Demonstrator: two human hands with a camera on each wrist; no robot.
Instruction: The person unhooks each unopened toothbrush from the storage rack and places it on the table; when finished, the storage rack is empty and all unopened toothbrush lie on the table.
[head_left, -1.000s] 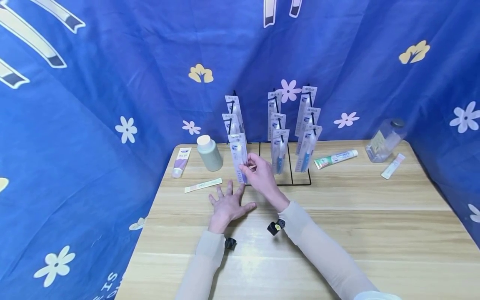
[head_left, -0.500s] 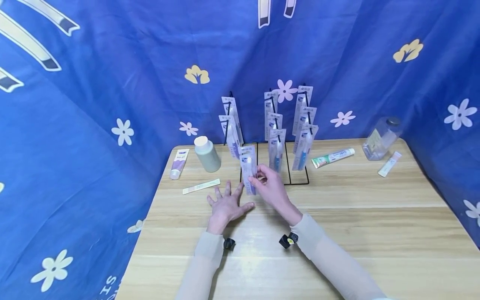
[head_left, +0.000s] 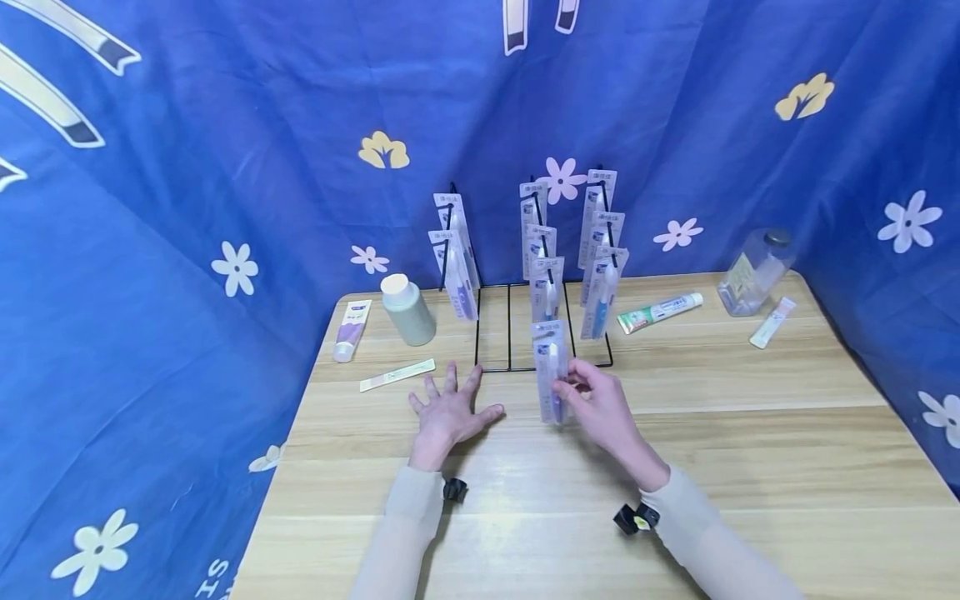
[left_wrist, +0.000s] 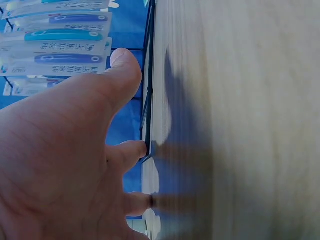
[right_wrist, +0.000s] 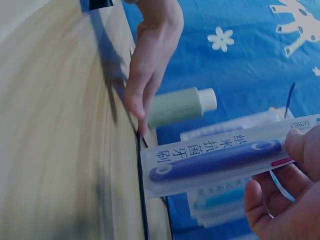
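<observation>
My right hand (head_left: 600,408) pinches a packaged toothbrush (head_left: 550,379) by its right edge, upright in front of the black wire rack (head_left: 493,370). In the right wrist view the toothbrush pack (right_wrist: 215,160) shows a purple handle under clear plastic, with thumb and fingers on its edge. My left hand (head_left: 448,418) lies with spread, straight fingers at the rack's front left corner, its fingertips by the wire. Several more toothbrush packs hang on the rack's hooks in three rows: left packs (head_left: 453,267), middle packs (head_left: 546,279) and right packs (head_left: 600,283).
Left of the rack stand a green bottle with a white cap (head_left: 408,310), a purple-white tube (head_left: 352,331) and a flat narrow sachet (head_left: 397,375). To the right lie a toothpaste tube (head_left: 660,313), a clear jar (head_left: 752,279) and a small sachet (head_left: 772,322). Blue cloth (head_left: 300,208) hangs behind.
My right hand has taken the front toothbrush pack off the left hook and carried it right and toward me. The left hand has stayed in place. The head view has shifted slightly.
</observation>
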